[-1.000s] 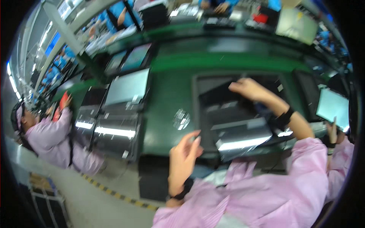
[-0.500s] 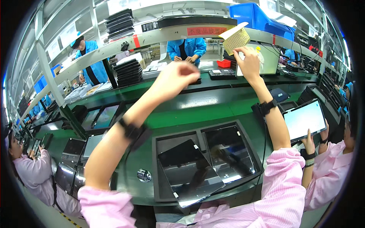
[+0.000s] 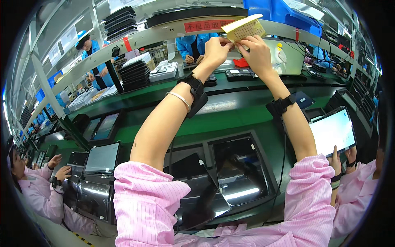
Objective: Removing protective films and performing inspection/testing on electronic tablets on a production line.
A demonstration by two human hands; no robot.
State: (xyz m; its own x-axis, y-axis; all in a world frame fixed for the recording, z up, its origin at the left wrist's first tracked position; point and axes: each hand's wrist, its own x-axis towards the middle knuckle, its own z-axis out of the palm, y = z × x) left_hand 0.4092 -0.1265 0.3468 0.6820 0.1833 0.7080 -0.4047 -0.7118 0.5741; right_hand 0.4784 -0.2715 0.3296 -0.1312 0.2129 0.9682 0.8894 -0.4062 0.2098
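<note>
Both arms are stretched up and forward over the bench. A curled yellow sheet point(image 3: 246, 32), covered with rows of small dark marks, is held up in front of the shelf rail. My right hand point(image 3: 257, 55) pinches its lower edge. At the sheet's lower left corner, my left hand point(image 3: 217, 51) has thumb and fingers pinched together; whether it grips the sheet or a small piece on it is too fine to see. Below my arms, a dark display panel point(image 3: 197, 193) lies slanted over a tray, and another dark panel point(image 3: 240, 168) lies flat in the tray's right compartment.
A grey shelf rail point(image 3: 168, 31) crosses ahead, with a blue bin point(image 3: 284, 16) above it. Stacked black trays point(image 3: 135, 74) stand far left. A co-worker at right holds a lit tablet point(image 3: 334, 131); another at left reaches over panels. A cable hangs beside my right forearm.
My left hand has moved right and up to meet the yellow sheet. The sheet and my right hand have shifted slightly left. The left co-worker's hands have moved toward the panels.
</note>
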